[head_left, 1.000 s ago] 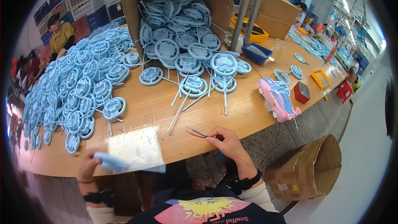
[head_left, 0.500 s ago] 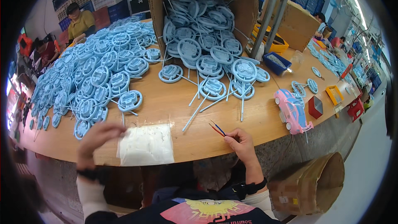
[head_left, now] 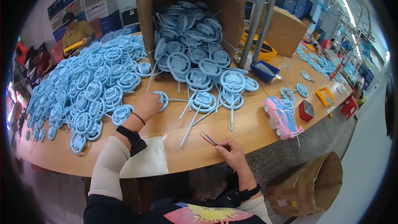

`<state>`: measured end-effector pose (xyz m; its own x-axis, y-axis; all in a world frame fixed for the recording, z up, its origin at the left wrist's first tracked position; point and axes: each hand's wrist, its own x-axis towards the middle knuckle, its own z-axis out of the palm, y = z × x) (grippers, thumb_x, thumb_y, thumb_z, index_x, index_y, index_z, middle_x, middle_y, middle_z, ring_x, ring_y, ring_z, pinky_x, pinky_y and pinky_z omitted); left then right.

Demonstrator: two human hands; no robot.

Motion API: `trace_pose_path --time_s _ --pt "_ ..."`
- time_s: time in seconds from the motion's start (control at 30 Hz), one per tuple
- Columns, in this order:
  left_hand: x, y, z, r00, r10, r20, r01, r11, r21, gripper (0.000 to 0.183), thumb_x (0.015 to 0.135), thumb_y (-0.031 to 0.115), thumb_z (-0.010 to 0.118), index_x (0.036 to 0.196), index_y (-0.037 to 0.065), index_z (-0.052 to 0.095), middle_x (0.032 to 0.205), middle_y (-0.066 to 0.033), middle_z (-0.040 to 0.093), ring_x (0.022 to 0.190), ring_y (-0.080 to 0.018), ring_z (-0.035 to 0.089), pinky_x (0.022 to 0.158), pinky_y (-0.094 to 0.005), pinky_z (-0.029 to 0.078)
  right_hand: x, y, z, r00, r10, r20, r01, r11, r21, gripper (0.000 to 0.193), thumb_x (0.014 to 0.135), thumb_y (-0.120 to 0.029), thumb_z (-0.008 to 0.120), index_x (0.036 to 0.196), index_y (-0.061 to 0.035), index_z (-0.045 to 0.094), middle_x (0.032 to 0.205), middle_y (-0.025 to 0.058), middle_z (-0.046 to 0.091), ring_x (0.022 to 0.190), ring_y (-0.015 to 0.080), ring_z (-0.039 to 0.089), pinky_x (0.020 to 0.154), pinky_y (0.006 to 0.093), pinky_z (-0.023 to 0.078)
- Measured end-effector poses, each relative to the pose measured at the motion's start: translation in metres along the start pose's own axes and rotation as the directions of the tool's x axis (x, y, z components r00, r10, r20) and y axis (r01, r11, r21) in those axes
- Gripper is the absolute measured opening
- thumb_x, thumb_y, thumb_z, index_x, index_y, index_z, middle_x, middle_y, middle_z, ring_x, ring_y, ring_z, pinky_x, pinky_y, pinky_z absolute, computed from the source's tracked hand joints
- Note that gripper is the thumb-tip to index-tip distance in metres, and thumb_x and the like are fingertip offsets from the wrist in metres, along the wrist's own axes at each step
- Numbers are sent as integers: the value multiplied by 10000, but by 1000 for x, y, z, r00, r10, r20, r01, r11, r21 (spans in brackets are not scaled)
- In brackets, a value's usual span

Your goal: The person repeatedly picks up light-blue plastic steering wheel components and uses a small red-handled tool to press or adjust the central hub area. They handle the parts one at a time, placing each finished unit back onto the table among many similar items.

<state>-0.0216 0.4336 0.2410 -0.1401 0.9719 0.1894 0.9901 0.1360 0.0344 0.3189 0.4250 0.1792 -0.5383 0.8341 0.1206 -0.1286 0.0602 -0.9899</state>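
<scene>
My left hand [head_left: 148, 107] reaches forward over the table, its fingers closed on the rim of a light blue toy steering wheel [head_left: 164, 100]. That wheel's thin stem points right; part of its rim is hidden behind the fingers. Nearer the table's front edge, my right hand [head_left: 232, 152] pinches a pair of thin wires [head_left: 208, 138], one red and one blue, with their free ends pointing up and left. Between the hands and the cardboard box, loose steering wheels [head_left: 204, 101] of the same kind lie with stems pointing various ways.
A large pile of steering wheels [head_left: 93, 91] covers the left side. More fill a tipped cardboard box [head_left: 145, 29]. To the right stand a pink toy car [head_left: 282, 118], a red box [head_left: 306, 111] and a blue bin [head_left: 265, 72]. A clear plastic sheet [head_left: 147, 159] lies in front. Co-workers sit beyond.
My left hand has moved forward and right from above the plastic sheet and taken hold of a steering wheel. My right hand keeps the wires. The view has shifted slightly.
</scene>
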Motion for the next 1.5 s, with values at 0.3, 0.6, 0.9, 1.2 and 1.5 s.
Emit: trace_pose_path --time_s 0.3,0.6,0.9,1.2,1.5 --pt "-10 -51 -9 963 -8 269 76 967 -245 937 490 476 796 1174 -72 463 1126 -247 527 1055 -327 512 886 -346 408 -2 -8 7 999 -33 -4 33 999 -17 78 791 -51 635 840 -19 582 760 -18 573 690 37 507 614 181 406" --pt "-84 -58 -55 837 27 546 208 909 -363 538 612 349 773 986 9 591 865 -109 625 753 -163 589 632 -272 444 -2 -8 8 999 -46 -25 46 999 -9 67 790 -50 633 834 -29 587 661 -41 528 557 16 433 483 166 322" --pt "-132 -37 -93 929 -345 -136 -100 120 -988 272 859 149 555 1104 42 502 955 -25 586 845 -83 568 726 -212 475 -4 -5 9 994 -93 -55 89 993 -82 77 787 -52 638 842 -23 593 705 -29 559 625 27 477 542 171 369" --pt "-79 88 3 977 29 213 211 -321 -923 308 880 187 532 1149 47 478 989 -25 565 897 -123 561 768 -284 493 -7 -52 29 959 -284 -2 242 822 -515 83 753 -71 625 777 -11 573 666 85 552 574 168 522 538 268 402" --pt "-76 116 9 956 141 257 288 -291 -912 267 899 182 491 1121 36 514 984 -26 577 887 -115 570 772 -298 500 -3 -53 8 979 -200 23 178 807 -563 93 765 -89 626 792 -4 597 643 42 564 595 106 506 549 253 403"
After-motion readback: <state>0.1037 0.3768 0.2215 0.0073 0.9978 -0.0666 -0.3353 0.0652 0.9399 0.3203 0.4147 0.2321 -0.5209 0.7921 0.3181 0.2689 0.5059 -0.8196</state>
